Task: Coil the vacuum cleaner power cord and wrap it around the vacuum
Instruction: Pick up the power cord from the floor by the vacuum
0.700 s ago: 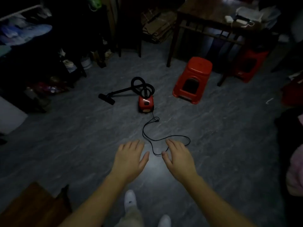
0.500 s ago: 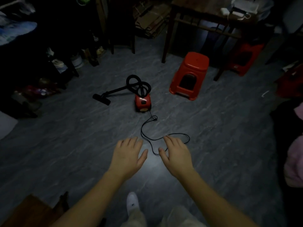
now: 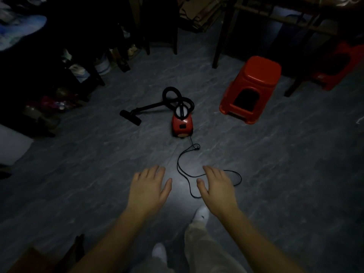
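Two hands out, palms down, above the grey floor (image 3: 78, 184); neither grip has hold of anything. Left hand (image 3: 148, 189): fingers spread. Vacuum (image 3: 182, 126), red, stands on the floor ahead, hose (image 3: 173, 97) looped on top, nozzle (image 3: 130, 117) lying to its left. Cord (image 3: 184, 174) runs uncoiled from the vacuum toward the hands. Right hand (image 3: 217, 187): fingers spread, over the cord's loop. Red stool (image 3: 254, 87) far right.

Small red vacuum (image 3: 182, 126) upright on floor, black cord (image 3: 184, 170) trailing loose.
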`<state>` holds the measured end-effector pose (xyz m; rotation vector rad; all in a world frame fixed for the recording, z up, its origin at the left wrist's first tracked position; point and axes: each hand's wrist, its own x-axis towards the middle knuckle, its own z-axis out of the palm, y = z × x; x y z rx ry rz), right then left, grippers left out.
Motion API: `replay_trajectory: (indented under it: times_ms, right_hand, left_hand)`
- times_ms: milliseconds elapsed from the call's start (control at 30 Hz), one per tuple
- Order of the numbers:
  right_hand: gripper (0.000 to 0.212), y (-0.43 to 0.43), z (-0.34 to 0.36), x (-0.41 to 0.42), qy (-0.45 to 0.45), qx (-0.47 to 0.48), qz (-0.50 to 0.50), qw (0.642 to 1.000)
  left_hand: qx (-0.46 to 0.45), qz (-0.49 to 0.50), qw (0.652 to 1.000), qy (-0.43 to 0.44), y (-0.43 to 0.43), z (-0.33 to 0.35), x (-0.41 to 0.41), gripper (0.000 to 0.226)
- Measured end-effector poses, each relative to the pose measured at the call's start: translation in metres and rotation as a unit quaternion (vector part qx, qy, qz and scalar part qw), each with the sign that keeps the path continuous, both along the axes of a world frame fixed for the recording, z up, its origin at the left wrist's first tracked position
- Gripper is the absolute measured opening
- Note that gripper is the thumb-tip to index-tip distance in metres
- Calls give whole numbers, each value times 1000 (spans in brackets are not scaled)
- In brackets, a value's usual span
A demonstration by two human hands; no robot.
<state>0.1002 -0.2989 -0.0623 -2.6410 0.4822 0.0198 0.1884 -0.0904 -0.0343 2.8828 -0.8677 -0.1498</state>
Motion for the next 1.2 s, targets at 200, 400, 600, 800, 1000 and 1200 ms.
replay_trajectory:
  times_ms: [200,400,600,800,1000,1200]
  right_hand:
    - [62,-53,-47,63,9,40,24,999]
    - [60,-79,-82,96,17,63,0,998]
    - [54,-84,-173,127,8,111,-46,993]
    - [59,-87,-356,161,41,143,-64,987]
    - [51,-97,-521,218,49,150,-70,985]
    - [48,-115,-651,298,30,138,-126,982]
  left_hand:
    - [19,41,998,39,-56,-28,46,53]
    - [28,37,993,109,-92,-61,84,64]
    - [23,-3,986,164,-108,-177,121,68]
    - [47,-62,985,154,-120,-364,166,61]
    - [29,-68,986,149,-139,-515,231,69]
    - [96,-242,960,102,-162,-634,315,79]
